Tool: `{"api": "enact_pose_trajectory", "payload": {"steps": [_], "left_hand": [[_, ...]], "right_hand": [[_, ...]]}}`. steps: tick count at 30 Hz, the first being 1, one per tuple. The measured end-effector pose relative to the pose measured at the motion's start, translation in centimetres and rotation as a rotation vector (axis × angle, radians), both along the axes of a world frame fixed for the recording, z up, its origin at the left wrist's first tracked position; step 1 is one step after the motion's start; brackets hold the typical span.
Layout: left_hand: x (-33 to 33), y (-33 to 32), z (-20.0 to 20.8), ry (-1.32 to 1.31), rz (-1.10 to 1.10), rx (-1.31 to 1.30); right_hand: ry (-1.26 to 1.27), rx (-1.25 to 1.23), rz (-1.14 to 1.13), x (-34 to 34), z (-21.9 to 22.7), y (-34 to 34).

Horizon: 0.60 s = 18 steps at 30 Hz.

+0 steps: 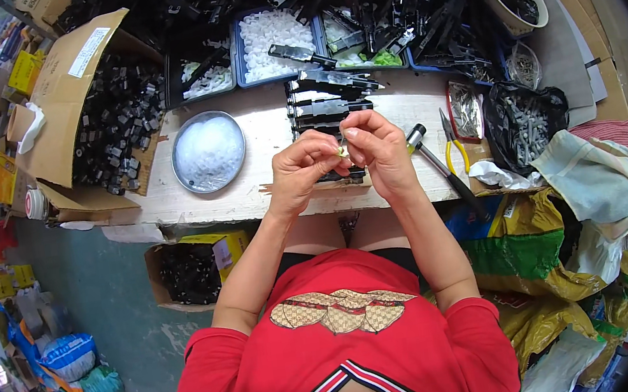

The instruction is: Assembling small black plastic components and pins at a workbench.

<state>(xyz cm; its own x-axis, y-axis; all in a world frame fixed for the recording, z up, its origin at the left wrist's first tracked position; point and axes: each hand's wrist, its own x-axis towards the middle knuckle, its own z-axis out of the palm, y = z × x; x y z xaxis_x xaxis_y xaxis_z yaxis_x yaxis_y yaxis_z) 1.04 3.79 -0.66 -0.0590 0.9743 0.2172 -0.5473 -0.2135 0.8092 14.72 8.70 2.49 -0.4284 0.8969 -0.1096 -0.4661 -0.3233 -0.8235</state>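
My left hand point(303, 167) pinches a small pale yellowish-white piece point(342, 151) between thumb and fingertips, above the front edge of the bench. Close against it, my right hand point(383, 152) is also pinched; whatever lies in its fingertips is too small to name. Just beyond both hands, several black latch-like parts with metal plates point(330, 106) lie side by side in a column, the nearest partly hidden by my fingers. Right of my right hand rests a hammer point(444, 168) with a dark handle.
Left on the white bench point(261, 116) stands a round dish of white bits point(208, 152), beside a cardboard box of black parts point(116, 118). Behind are a blue tray of white pieces point(275, 36) and piled black parts. Yellow-handled pliers point(455, 149) and a black bag point(528, 123) lie right.
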Motion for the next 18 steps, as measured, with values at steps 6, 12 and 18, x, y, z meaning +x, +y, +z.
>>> {"api": "enact_pose_trajectory", "payload": {"steps": [6, 12, 18], "left_hand": [[0.08, -0.27, 0.14, 0.267, 0.102, 0.111], [0.14, -0.54, -0.41, 0.545, 0.234, 0.223], [0.17, -0.69, -0.60, 0.683, 0.353, 0.277]], "right_hand": [[-0.052, -0.003, 0.011, 0.22, -0.30, 0.03], [-0.114, -0.002, 0.029, 0.39, -0.38, -0.08], [-0.158, 0.000, 0.029, 0.14, -0.56, -0.69]]}}
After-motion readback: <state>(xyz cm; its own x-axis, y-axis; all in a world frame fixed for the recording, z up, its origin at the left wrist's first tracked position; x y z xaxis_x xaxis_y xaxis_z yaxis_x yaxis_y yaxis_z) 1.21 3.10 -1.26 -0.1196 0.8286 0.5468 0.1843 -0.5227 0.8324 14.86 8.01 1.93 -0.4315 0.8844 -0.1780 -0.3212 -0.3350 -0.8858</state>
